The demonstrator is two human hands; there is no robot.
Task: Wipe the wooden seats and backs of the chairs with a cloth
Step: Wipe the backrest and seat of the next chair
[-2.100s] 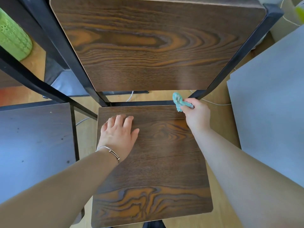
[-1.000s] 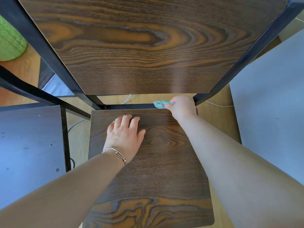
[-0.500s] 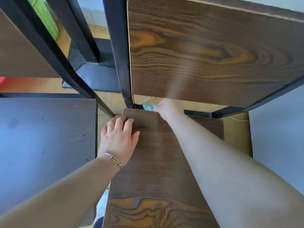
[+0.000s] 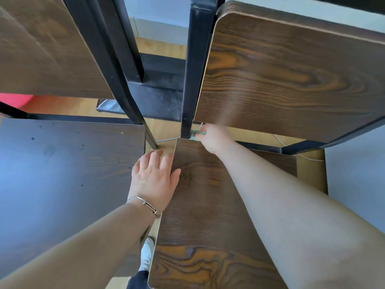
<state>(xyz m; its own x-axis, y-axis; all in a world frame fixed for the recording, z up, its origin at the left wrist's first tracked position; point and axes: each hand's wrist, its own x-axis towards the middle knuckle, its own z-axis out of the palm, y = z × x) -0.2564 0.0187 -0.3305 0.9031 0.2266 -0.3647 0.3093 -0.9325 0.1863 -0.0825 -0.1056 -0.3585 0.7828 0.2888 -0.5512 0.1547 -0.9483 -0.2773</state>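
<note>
- The chair back [image 4: 291,80] now hangs up and to the right of my fingers, where two seconds ago it stood square above both hands; my head has swung left, so the neighbouring chair's seat [image 4: 68,174] fills the space left of my left hand.
- The seat [image 4: 208,205] I am wiping lies under both forearms, its rear left corner right at my right fingertips. The far rear edge has been crossed from right to left, so I judge that strip about finished and the broad middle of the seat and the back still to do.
- My right hand [image 4: 214,138] has travelled along that rear edge from the right corner to the left one, and now sits tight against the foot of the black upright post [image 4: 195,69].
- My left hand [image 4: 155,178] has slid outward: the fingers lie flat and spread, holding nothing, now overhanging the seat's left edge rather than resting wholly on the wood.
- The cloth [image 4: 196,134] is only a small teal scrap just beyond my right fingers, which are curled closed around it, pushed into the angle between post and seat corner.
</note>
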